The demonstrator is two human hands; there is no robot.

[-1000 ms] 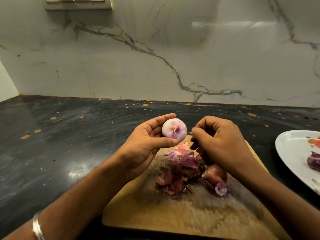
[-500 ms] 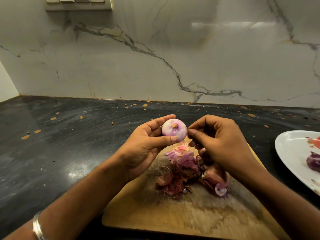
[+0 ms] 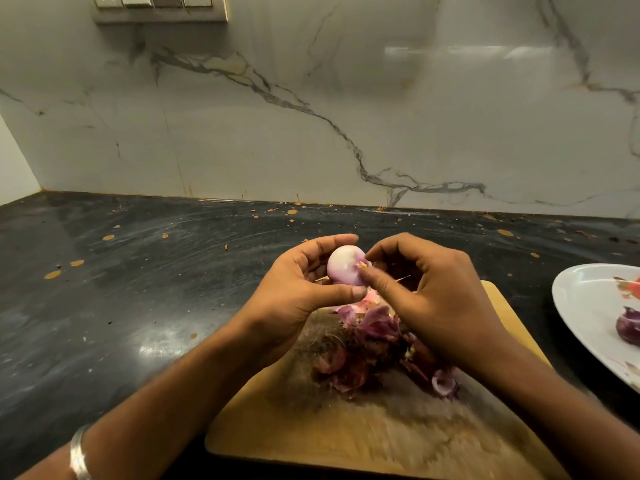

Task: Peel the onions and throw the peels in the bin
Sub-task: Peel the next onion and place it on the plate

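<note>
My left hand (image 3: 294, 306) grips a small peeled onion (image 3: 341, 268), pale white and pink, above the far edge of a wooden cutting board (image 3: 346, 441). My right hand (image 3: 440, 306) has its fingers curled. Its thumb and forefinger pinch the onion's root end, where a bit of orange root shows. A heap of purple and pink onion peels (image 3: 367, 348) lies on the board beneath both hands. No bin is in view.
A white plate (image 3: 581, 306) at the right edge holds a dark purple onion (image 3: 627, 328). The board lies on a black stone counter (image 3: 138, 289) flecked with orange spots, against a marble wall with a switch panel (image 3: 159, 5) at top left.
My right hand has moved left onto the onion, and its thumb now presses at the root end. The onion has turned in my left hand, so the root faces right.
</note>
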